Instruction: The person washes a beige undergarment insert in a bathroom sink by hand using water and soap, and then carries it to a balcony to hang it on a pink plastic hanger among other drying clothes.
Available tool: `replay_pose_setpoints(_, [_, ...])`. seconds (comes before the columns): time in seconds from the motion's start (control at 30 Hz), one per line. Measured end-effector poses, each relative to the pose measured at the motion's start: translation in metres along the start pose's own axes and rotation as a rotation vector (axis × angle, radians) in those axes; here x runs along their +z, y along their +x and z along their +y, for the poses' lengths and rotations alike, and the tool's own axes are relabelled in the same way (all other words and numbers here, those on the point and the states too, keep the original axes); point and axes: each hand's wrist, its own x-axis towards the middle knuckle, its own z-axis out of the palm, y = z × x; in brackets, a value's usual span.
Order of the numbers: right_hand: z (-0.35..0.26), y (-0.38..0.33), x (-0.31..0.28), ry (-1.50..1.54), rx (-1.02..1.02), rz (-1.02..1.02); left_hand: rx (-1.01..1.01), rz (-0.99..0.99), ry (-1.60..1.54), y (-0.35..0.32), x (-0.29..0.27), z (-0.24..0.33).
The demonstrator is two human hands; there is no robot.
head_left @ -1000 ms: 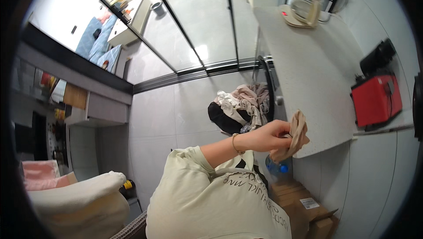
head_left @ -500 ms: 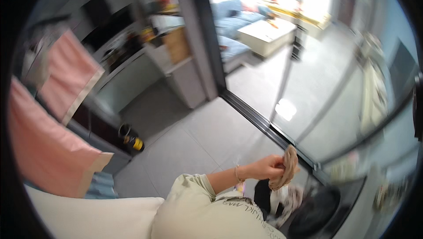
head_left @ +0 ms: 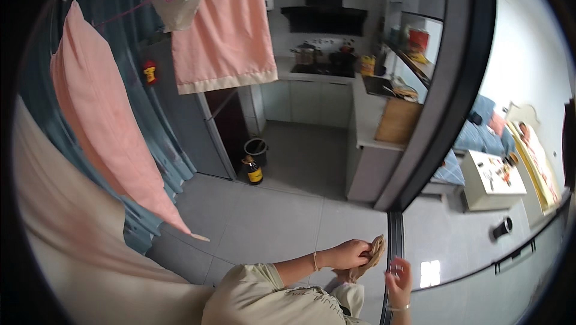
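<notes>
Left of the door track (head_left: 395, 229), the left hand (head_left: 348, 255) grasps a tan cloth (head_left: 374, 254) slanting lengthwise up toward the track, lower end indistinct; the right hand (head_left: 399, 278), half-curled, free, overlaps the track.

Dark lettering (head_left: 307, 291) is printed in a curved row across the front of a pale shirt (head_left: 252, 298), seen at the lower edge of the view; the row is partly broken by folds in the fabric. A yellow label (head_left: 255, 177) is borne by a dark bottle-shaped container (head_left: 249, 163) that is stood on the grey floor (head_left: 288, 205) (any print there is too small to be read). A yellow package (head_left: 368, 65) is seen on the kitchen counter (head_left: 369, 102), with a red object (head_left: 419, 40) farther right; whatever may be printed on either is lost in blur. No numbers or signs can be read.
</notes>
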Motion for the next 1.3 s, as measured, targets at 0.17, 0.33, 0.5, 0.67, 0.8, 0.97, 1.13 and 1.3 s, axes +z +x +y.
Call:
replay_pose_setpoints(0.17, [0.015,0.169,0.067,-0.222,-0.305,-0.392,-0.121,0.248,-0.037,0.031,-0.065,-0.031])
replay_pose_setpoints(0.33, [0.027,0.292,0.086,-0.044,-0.122,-0.641,-0.328,0.536,0.005,0.041,-0.121,-0.066])
replay_pose_setpoints(0.5, [0.057,0.405,0.129,-0.008,-0.138,-0.843,-0.597,1.023,0.526,0.027,-0.176,-0.099])
replay_pose_setpoints(0.67, [0.076,0.48,0.205,-0.108,-0.121,-1.295,-0.721,1.453,0.483,-0.005,-0.225,-0.109])
replay_pose_setpoints(0.8, [0.074,0.52,0.273,-0.414,-0.459,-1.832,-0.576,1.696,0.337,-0.019,-0.249,-0.119])
replay_pose_setpoints(0.97, [-0.045,0.544,0.389,-0.374,-0.667,-2.075,-0.601,1.83,0.212,-0.012,-0.251,-0.128])
replay_pose_setpoints(1.13, [-0.216,0.481,0.48,0.321,-0.746,-1.962,-0.738,2.106,0.208,0.0,-0.229,-0.101])
replay_pose_setpoints(1.3, [-0.368,0.385,0.529,0.968,-0.64,-1.763,-0.766,2.405,0.31,-0.01,-0.176,-0.091])
